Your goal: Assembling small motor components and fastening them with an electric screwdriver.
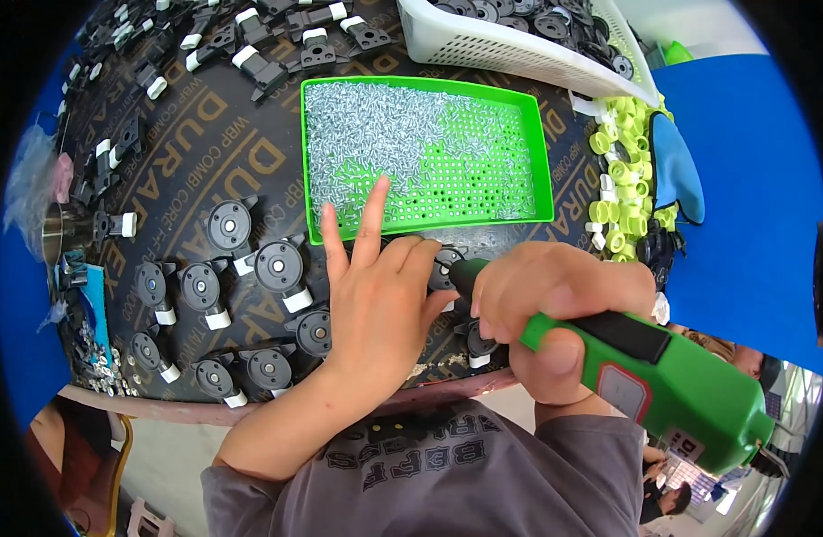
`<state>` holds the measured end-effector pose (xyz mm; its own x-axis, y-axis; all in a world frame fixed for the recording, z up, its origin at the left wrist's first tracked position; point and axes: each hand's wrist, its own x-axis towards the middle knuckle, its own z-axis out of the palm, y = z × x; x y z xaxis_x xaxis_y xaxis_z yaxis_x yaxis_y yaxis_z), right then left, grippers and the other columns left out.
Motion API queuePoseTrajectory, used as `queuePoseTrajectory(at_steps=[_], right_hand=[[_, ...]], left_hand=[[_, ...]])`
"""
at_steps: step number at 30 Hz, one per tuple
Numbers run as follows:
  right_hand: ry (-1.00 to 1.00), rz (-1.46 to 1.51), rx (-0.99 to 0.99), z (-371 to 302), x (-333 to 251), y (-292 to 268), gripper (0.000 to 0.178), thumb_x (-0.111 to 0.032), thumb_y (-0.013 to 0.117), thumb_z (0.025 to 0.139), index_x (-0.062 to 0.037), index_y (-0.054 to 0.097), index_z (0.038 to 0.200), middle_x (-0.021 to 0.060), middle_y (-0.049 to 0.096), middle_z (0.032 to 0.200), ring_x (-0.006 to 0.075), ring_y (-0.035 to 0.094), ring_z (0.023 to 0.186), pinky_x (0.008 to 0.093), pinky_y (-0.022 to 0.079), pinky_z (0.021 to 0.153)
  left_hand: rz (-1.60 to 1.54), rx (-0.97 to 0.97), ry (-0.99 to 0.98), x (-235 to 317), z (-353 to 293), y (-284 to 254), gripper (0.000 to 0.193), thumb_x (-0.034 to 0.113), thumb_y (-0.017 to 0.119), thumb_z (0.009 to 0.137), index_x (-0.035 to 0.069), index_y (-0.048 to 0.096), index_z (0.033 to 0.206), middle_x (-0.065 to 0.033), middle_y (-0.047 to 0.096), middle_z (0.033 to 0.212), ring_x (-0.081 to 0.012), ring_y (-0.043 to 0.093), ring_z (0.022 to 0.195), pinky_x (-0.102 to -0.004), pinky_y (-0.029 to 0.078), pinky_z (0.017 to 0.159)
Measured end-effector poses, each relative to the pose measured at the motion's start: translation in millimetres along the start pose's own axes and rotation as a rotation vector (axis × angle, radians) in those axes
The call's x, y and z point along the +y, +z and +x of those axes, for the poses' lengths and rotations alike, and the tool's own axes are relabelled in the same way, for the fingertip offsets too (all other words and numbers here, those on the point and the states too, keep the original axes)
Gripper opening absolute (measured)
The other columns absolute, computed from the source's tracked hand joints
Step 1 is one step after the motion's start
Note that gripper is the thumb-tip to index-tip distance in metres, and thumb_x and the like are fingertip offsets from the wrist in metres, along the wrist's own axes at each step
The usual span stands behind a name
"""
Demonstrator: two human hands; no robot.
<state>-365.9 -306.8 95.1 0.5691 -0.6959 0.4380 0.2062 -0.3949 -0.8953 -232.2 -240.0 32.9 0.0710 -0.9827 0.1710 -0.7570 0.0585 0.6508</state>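
Note:
My right hand is wrapped round a green electric screwdriver. The tool's dark tip meets a black round part with a raised disc, lying on the table. My left hand steadies that part, its thumb and bent fingers at the part's left side and partly covering it. Two other fingers of this hand stretch toward a green tray of small silver screws. Whether a screw sits under the tip is hidden.
Several similar black parts with white ends lie to the left, more at the back. A white basket of black discs stands back right. Yellow-green rings and a blue glove-like piece lie right. Loose small metal pieces lie left.

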Motion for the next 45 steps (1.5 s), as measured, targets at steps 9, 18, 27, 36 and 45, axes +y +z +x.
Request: queuePoseTrajectory(at_steps=[9,18,27,36,45], right_hand=[[-0.144,0.027,0.293,5,-1,-22,0.039,-0.036,0.066,0.093,-0.0108,0.040,0.109,0.0083,0.055,0.067,0.0203,0.055,0.056,0.0364,0.049,0.055],[-0.120,-0.149,0.244,17,35,-28,0.027,-0.023,0.059,0.096,-0.0047,0.043,0.107,0.0079,0.050,0.058,0.0168,0.048,0.045,0.0323,0.043,0.042],[-0.124,-0.116,0.266,13,36,-29,0.025,-0.023,0.058,0.096,-0.0059,0.042,0.107,0.0080,0.050,0.058,0.0170,0.048,0.046,0.0325,0.044,0.044],[-0.180,-0.207,0.234,10,23,-29,0.021,-0.024,0.052,0.098,-0.0081,0.044,0.109,0.0072,0.049,0.061,0.0173,0.048,0.049,0.0325,0.044,0.044],[-0.212,-0.040,-0.038,-12,-16,-12,0.031,-0.029,0.059,0.097,-0.0073,0.040,0.107,0.0073,0.055,0.063,0.0181,0.054,0.048,0.0330,0.049,0.047]], left_hand=[[0.022,0.003,-0.009,2,0,-2,0.045,0.020,0.083,0.067,0.004,0.068,0.107,-0.0086,0.067,0.106,-0.0339,0.032,0.141,-0.0630,0.010,0.114],[0.041,-0.006,0.006,5,-2,-2,0.049,0.017,0.080,0.069,0.002,0.064,0.113,-0.0100,0.062,0.112,-0.0368,0.029,0.142,-0.0680,0.011,0.112],[0.053,-0.011,0.003,6,-2,-1,0.050,0.018,0.080,0.070,0.003,0.063,0.116,-0.0094,0.061,0.114,-0.0373,0.029,0.142,-0.0685,0.011,0.111],[0.047,0.003,0.005,3,-4,1,0.049,0.018,0.079,0.071,0.003,0.063,0.115,-0.0099,0.061,0.113,-0.0378,0.028,0.142,-0.0671,0.012,0.112],[0.007,0.020,0.028,1,-4,2,0.048,0.016,0.079,0.072,0.002,0.063,0.115,-0.0105,0.061,0.114,-0.0390,0.030,0.141,-0.0661,0.010,0.113]])
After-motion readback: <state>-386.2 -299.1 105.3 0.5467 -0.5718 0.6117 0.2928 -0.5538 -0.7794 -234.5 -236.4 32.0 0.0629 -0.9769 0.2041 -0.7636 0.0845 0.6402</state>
